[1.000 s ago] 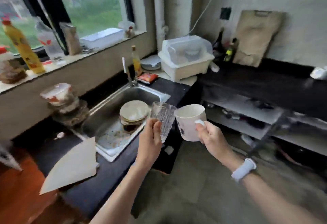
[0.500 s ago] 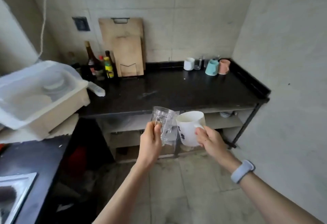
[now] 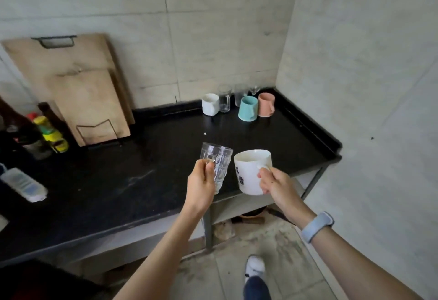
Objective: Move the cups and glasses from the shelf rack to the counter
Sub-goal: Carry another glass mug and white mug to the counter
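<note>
My left hand (image 3: 201,183) grips a clear patterned glass (image 3: 216,164), held upright over the front edge of the black counter (image 3: 142,157). My right hand (image 3: 276,184) holds a white mug (image 3: 251,171) by its handle, just right of the glass. At the counter's back right corner stand a white cup (image 3: 210,104), a clear glass mug (image 3: 224,101), a teal mug (image 3: 248,108), a pink mug (image 3: 266,104) and two more clear glasses (image 3: 240,92) behind them. The shelf rack is out of view.
Two wooden cutting boards (image 3: 78,91) lean on the back wall at left. Bottles (image 3: 47,131) cluster at the far left, with a white plastic item (image 3: 22,184) lying near them. A tiled wall (image 3: 367,86) closes the right side. My foot (image 3: 254,267) is on the floor below.
The view swung from the sink to this counter and then drew closer. Both hands kept hold of the glass and the mug, which are now above the counter's front edge.
</note>
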### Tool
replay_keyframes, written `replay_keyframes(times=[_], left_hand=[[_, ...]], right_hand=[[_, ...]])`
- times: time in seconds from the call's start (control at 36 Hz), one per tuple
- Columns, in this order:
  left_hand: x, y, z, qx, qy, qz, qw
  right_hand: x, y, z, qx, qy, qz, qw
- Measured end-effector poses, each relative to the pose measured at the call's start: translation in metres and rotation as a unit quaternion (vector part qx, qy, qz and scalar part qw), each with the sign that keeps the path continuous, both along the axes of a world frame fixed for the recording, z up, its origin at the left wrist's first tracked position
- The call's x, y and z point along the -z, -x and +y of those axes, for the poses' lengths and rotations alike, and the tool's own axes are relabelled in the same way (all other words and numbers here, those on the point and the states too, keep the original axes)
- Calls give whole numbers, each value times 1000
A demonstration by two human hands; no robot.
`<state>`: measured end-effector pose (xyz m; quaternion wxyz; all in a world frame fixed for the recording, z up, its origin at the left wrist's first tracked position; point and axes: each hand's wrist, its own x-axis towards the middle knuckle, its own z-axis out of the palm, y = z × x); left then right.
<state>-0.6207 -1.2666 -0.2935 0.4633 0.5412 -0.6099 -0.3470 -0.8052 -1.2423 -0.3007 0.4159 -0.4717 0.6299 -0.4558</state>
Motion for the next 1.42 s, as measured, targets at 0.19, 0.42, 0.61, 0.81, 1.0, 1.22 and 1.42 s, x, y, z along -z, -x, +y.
replay_keyframes(times=[0.19,0.42,0.61,0.81,1.0,1.22,1.42], left_hand=[[40,59,-131,-21,-94,8,995],[82,104,-261,-106,-218,-42,969],[106,114,-320,-152,-277,25,948],[130,113,-351,-135,-282,56,948],[144,109,-376,-100,-224,60,968],[168,100,-390,-99,-225,41,968],[178,97,-400,-80,-233,44,968]], right_hand=[[41,50,-137,-39,-68,-8,997],[78,87,-276,-48,-141,33,988],[108,96,-351,-36,-183,-30,982],[130,96,-392,-32,-188,-96,977],[148,91,-420,-55,-205,-124,969],[159,84,-444,-57,-190,-24,980],[165,77,-455,-41,-199,5,979]])
